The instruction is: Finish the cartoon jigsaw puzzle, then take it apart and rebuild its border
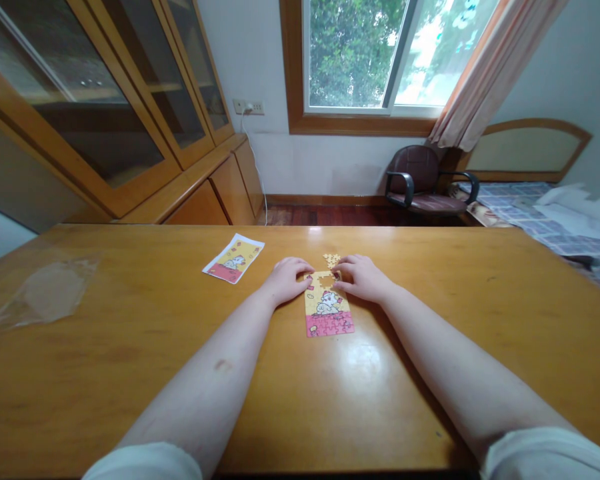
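Table (430,387) on my feed, one picture card (235,259), one clear bag (53,293), one gapped puzzle (329,313), left hand (286,281) and right hand (364,279) curled at its edges, whether pinching I cannot tell

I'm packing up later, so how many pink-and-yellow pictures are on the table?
2: a printed sheet to the left of the left hand, and the jigsaw, its upper part between that hand and the right hand. Anything beneath the hands would be hidden.
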`<state>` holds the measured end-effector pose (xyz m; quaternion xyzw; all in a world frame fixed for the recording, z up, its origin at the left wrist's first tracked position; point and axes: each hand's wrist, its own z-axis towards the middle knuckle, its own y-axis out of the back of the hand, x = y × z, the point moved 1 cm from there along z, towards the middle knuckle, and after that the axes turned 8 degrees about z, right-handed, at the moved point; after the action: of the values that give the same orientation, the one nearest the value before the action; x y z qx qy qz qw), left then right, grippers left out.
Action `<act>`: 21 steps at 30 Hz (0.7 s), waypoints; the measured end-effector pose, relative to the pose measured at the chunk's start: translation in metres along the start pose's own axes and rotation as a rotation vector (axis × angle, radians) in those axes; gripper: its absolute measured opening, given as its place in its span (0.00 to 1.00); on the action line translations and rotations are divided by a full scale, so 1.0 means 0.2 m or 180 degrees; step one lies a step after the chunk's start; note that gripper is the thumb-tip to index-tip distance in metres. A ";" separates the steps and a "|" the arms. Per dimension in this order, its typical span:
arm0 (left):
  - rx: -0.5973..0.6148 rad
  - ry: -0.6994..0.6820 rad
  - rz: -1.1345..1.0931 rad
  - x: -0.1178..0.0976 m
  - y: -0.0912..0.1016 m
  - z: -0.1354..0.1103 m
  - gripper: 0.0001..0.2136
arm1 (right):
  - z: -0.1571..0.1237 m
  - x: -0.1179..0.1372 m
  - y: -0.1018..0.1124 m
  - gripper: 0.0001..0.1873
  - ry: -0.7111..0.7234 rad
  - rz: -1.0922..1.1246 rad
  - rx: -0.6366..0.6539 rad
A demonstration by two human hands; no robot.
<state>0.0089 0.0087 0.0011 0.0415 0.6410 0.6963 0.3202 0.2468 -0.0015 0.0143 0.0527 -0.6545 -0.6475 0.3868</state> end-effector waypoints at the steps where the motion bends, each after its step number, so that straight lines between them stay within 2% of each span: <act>1: 0.0027 -0.0017 0.0007 0.00 0.00 0.00 0.13 | 0.00 0.00 0.00 0.24 0.0009 0.0001 -0.0001; 5: 0.0181 -0.0098 0.0046 0.00 0.00 -0.01 0.19 | -0.01 -0.01 0.02 0.34 0.0103 0.0006 0.0095; 12: 0.0264 -0.0057 0.0060 0.00 0.00 -0.01 0.18 | 0.00 -0.01 0.02 0.31 0.0116 -0.0008 0.0162; 18: 0.0147 -0.0012 -0.0030 0.00 0.00 0.00 0.16 | 0.01 -0.09 0.00 0.19 -0.0399 -0.0343 -0.0337; 21: 0.0092 0.0027 -0.0072 -0.01 0.01 0.00 0.14 | 0.02 -0.13 -0.03 0.18 -0.0540 -0.0427 -0.0471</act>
<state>0.0103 0.0078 0.0038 0.0359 0.6528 0.6835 0.3246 0.2601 0.0146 -0.0010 0.0126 -0.6303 -0.7206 0.2887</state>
